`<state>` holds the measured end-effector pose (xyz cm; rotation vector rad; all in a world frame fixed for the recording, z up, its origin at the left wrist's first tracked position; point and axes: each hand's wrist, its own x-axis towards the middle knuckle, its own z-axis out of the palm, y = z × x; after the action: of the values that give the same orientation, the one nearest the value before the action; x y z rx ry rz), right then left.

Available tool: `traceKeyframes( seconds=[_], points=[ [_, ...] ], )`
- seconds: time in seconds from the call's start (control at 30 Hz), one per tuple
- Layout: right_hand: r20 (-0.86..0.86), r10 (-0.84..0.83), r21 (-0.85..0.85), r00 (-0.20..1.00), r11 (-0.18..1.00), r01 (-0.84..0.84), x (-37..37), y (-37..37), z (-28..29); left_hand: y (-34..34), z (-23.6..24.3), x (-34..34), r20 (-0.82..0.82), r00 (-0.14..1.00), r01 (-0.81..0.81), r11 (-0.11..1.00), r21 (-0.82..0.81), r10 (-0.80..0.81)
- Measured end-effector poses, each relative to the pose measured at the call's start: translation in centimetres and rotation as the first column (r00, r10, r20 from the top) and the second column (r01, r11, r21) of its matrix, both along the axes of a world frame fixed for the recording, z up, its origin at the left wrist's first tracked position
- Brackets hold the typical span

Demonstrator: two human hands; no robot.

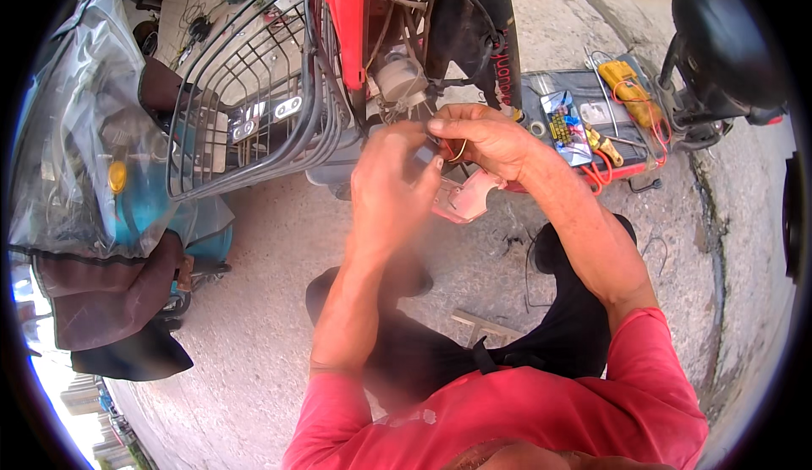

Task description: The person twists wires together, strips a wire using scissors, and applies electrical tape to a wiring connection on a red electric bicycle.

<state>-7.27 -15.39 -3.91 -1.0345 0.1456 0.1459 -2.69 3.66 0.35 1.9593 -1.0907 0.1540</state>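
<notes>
Pinching thin wires (pixel 458 152), right of basket (pixel 241 188), with right hand (pixel 489 142), fingertips pressed together; left hand (pixel 385 166) blurred beside them, its hold I can't tell. Wires exposed: I judge work midway, covering up not yet done. Yellow meter (pixel 630 91) farther right of basket.

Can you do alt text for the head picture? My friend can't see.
A person's right hand holds a thin yellow wire, the blurred left hand close beside it, near a red scooter with a metal basket. A yellow meter lies to the right.
</notes>
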Motion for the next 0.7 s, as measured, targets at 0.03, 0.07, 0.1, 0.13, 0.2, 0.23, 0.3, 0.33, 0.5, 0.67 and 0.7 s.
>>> traceKeyframes(
  seconds=[0.03, 0.07, 0.1, 0.13, 0.2, 0.23, 0.3, 0.33, 0.5, 0.67, 0.7],
  points=[
    [-0.007, 0.002, 0.006, 1.0, 1.0, -0.002, 0.0, 0.0, 0.0, 0.0, 0.0, 0.0, -0.002, 1.0, 0.005, 1.0, 0.002, -0.005],
    [-0.007, 0.003, 0.007, 1.0, 1.0, -0.003, 0.0, -0.1, -0.1, 0.0, -0.1, 0.0, -0.012, 1.0, 0.008, 1.0, -0.002, -0.008],
    [-0.007, 0.004, 0.008, 1.0, 1.0, -0.003, -0.1, -0.1, 0.0, -0.1, -0.2, 0.0, -0.021, 1.0, 0.011, 1.0, -0.006, -0.011],
    [-0.007, 0.004, 0.01, 1.0, 1.0, -0.004, -0.2, -0.2, 0.0, -0.2, -0.3, 0.0, -0.031, 0.999, 0.014, 1.0, -0.01, -0.015],
    [0.005, 0.017, 0.013, 1.0, 1.0, -0.017, -0.2, -0.3, -0.1, -0.3, -0.2, -0.1, -0.054, 0.998, 0.02, 0.999, -0.027, -0.021],
    [0.011, 0.023, 0.015, 1.0, 1.0, -0.024, -0.2, -0.4, -0.2, -0.3, -0.2, -0.1, -0.065, 0.998, 0.023, 0.999, -0.036, -0.025],
    [0.012, 0.035, 0.015, 0.999, 0.999, -0.035, -0.1, -0.4, -0.2, -0.3, 0.1, -0.3, -0.084, 0.996, 0.012, 1.0, -0.027, -0.014],
    [0.012, 0.041, 0.015, 0.999, 0.999, -0.041, 0.0, -0.3, -0.2, -0.2, 0.3, -0.4, -0.093, 0.996, 0.006, 1.0, -0.022, -0.008],
    [-0.009, 0.034, 0.004, 0.999, 0.999, -0.034, -0.1, -0.4, -0.2, -0.4, 0.3, -0.5, -0.169, 0.985, -0.014, 1.0, -0.002, 0.014],
    [-0.022, 0.02, -0.004, 1.0, 1.0, -0.021, -0.1, -0.3, -0.4, -0.4, 0.7, -0.7, -0.237, 0.97, -0.027, 0.997, 0.075, 0.044],
    [-0.021, 0.023, -0.004, 1.0, 1.0, -0.023, -0.1, -0.4, -0.6, -0.4, 0.7, -0.7, -0.256, 0.965, -0.027, 0.995, 0.095, 0.05]
  ],
)
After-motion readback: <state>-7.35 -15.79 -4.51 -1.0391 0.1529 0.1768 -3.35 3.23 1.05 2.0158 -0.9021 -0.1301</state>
